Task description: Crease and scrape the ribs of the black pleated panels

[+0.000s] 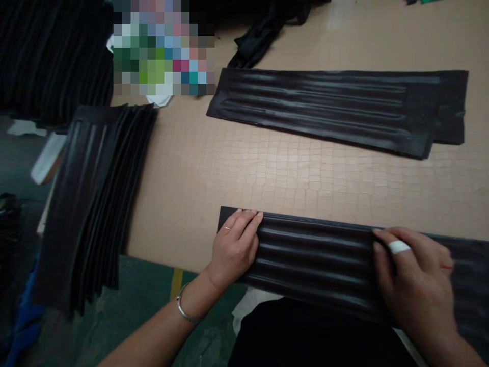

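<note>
A long, dark brown ribbed panel (313,255), leather-like and glossy along its raised ridges, lies across the near edge of the table. My left hand (236,247) rests near its left end, fingers together and bent at the far edge, the thumb mostly hidden. Farther right, my right hand (416,275) has its thumb and index finger closed at the same far edge; white tape wraps one finger. The panel's right end runs out of view. Beyond it lies a pair or small stack of similar ribbed panels (317,104), their right ends unevenly lined up.
A fanned stack of dark panels (95,204) overhangs the table's left edge. Behind it stands a larger dark stack (49,61). Black cloth (255,41) lies at the back of the tan, crackle-patterned table (298,178). A pixelated patch hides part of the upper left.
</note>
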Action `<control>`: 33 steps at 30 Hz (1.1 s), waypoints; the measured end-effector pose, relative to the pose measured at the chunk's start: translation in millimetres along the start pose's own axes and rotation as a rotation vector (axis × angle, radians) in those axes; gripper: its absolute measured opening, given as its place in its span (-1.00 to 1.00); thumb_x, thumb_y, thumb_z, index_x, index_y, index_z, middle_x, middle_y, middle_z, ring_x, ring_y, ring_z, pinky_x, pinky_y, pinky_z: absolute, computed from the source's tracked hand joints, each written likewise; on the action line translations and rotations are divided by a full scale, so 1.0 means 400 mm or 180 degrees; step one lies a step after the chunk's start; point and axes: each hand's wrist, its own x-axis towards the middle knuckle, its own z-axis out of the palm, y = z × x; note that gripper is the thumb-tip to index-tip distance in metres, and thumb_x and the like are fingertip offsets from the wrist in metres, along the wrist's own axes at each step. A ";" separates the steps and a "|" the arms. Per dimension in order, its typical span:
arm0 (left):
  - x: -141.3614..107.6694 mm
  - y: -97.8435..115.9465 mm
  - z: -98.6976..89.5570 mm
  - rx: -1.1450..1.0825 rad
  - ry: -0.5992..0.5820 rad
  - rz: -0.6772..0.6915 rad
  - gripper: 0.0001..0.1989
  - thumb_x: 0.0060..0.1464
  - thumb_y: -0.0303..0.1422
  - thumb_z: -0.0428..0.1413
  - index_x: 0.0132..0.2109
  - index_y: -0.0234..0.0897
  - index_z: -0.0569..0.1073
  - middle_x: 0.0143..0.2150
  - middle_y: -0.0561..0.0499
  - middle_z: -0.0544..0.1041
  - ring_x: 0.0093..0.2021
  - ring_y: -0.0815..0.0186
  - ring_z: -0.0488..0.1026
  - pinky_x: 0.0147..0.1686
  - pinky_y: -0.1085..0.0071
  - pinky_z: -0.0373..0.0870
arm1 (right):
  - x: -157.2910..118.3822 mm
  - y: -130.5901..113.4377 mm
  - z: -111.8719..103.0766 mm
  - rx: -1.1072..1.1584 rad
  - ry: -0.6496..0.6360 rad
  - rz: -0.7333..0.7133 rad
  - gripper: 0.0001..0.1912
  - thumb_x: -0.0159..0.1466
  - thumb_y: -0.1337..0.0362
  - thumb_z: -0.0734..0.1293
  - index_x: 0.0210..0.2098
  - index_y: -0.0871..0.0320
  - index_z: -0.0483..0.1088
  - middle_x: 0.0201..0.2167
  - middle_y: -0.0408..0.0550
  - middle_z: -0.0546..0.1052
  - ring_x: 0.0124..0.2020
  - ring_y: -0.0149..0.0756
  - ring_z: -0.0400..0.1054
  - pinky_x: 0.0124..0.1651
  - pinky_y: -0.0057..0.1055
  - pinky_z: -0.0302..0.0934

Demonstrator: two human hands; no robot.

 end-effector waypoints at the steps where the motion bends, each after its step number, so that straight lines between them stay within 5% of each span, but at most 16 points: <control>1: -0.006 0.000 0.004 -0.0053 0.0041 -0.0015 -0.51 0.22 -0.64 0.07 0.28 -0.38 0.39 0.12 -0.22 0.54 0.15 0.11 0.47 0.24 0.01 0.48 | 0.018 -0.046 0.017 0.0152 -0.0061 -0.0140 -0.66 0.39 0.35 0.35 0.15 0.19 0.43 0.04 0.17 0.51 0.05 0.05 0.41 0.14 -0.01 0.27; 6: -0.017 -0.001 0.018 -0.0186 0.0147 -0.0175 -0.49 0.22 -0.63 0.08 0.29 -0.34 0.39 0.16 -0.23 0.50 0.18 0.08 0.46 0.25 -0.01 0.47 | 0.091 -0.240 0.098 0.0645 -0.0434 -0.0526 -0.64 0.37 0.49 0.29 0.15 0.29 0.40 0.03 0.19 0.50 0.07 -0.02 0.32 0.11 -0.09 0.24; 12: -0.017 -0.007 0.018 -0.0095 0.0160 -0.0034 -0.52 0.18 -0.64 0.12 0.23 -0.35 0.43 0.10 -0.22 0.53 0.10 0.03 0.49 0.19 -0.03 0.48 | 0.107 -0.288 0.119 0.0668 -0.0527 -0.0449 -0.69 0.41 0.44 0.28 0.14 0.29 0.39 0.07 0.19 0.48 0.09 -0.04 0.27 0.10 -0.11 0.25; 20: -0.009 -0.007 0.026 0.0085 0.0214 -0.0197 -0.58 0.17 -0.58 0.14 0.18 -0.33 0.44 0.06 -0.22 0.55 0.07 0.02 0.51 0.12 0.04 0.49 | 0.118 -0.257 0.113 0.0603 -0.0522 -0.0376 -0.79 0.43 0.36 0.30 0.05 0.19 0.40 0.01 0.13 0.51 0.02 -0.08 0.31 0.02 -0.14 0.27; 33: -0.009 -0.023 0.018 0.0277 0.0211 -0.0197 -0.62 0.18 -0.56 0.14 0.14 -0.30 0.43 0.04 -0.21 0.54 0.04 0.03 0.52 0.07 0.05 0.50 | 0.070 -0.041 0.037 0.0018 -0.0225 -0.0549 -0.83 0.40 0.37 0.36 -0.02 0.18 0.38 -0.07 0.09 0.54 -0.04 -0.11 0.39 0.02 -0.17 0.24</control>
